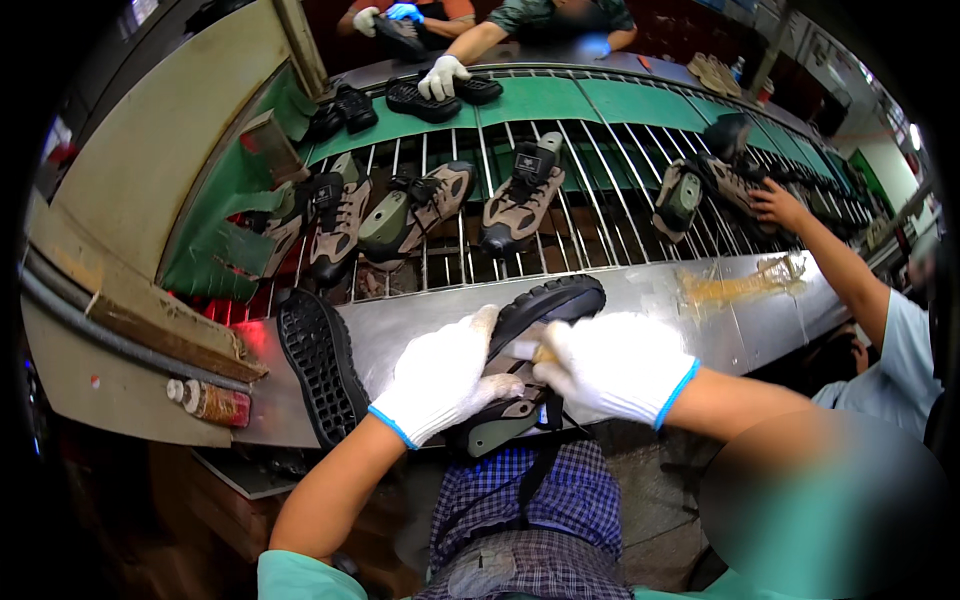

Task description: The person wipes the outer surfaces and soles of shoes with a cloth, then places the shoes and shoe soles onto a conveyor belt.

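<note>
Both my hands wear white knit gloves with blue cuffs. My left hand is closed on the left side of a shoe, with its thumb across the brown and grey upper. A black sole shows at the shoe's far end, above the metal ledge. My right hand is closed over the shoe's right side around a short white and tan piece, whose kind I cannot make out. Left of my left hand, a loose black sole lies with its honeycomb side up.
Beyond the metal ledge, a rack of metal rods carries several brown and black shoes. Green sheeting lies behind it, where other people handle shoes. A person's bare hand reaches in at right. A bottle lies at left.
</note>
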Demonstrator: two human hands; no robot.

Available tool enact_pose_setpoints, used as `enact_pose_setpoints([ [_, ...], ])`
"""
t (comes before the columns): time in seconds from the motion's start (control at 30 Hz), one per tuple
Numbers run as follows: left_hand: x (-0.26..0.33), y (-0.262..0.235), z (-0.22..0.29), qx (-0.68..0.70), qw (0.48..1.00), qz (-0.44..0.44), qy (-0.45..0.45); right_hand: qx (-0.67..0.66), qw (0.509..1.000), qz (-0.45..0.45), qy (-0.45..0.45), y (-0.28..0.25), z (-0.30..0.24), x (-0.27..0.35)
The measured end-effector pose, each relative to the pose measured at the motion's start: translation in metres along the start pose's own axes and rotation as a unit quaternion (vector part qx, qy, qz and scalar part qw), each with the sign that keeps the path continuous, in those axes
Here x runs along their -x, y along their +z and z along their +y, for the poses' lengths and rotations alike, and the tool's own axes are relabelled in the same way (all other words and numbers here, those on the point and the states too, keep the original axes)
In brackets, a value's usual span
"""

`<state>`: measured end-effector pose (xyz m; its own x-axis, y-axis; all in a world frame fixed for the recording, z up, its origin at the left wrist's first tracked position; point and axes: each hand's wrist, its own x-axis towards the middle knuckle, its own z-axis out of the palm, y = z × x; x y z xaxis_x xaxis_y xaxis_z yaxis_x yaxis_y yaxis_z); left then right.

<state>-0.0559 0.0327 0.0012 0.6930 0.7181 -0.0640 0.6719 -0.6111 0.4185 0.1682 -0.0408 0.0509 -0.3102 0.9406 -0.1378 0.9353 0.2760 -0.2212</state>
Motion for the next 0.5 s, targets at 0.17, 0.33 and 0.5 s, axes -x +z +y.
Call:
enact_pose_setpoints([
  [0.17,0.004,-0.005,0.004,0.001,1.000,0.012,0.008,0.117,0.987,0.104,0.019,-0.007,0.017,0.024],
  [0.33,0.005,0.005,-0.005,-0.019,0.997,0.065,0.040,-0.006,0.995,0.093,0.032,-0.019,0.003,0.021],
  [0.5,0.000,0.008,-0.007,-0.021,0.996,0.071,0.047,-0.075,0.990,-0.011,0.122,0.017,0.019,0.006],
])
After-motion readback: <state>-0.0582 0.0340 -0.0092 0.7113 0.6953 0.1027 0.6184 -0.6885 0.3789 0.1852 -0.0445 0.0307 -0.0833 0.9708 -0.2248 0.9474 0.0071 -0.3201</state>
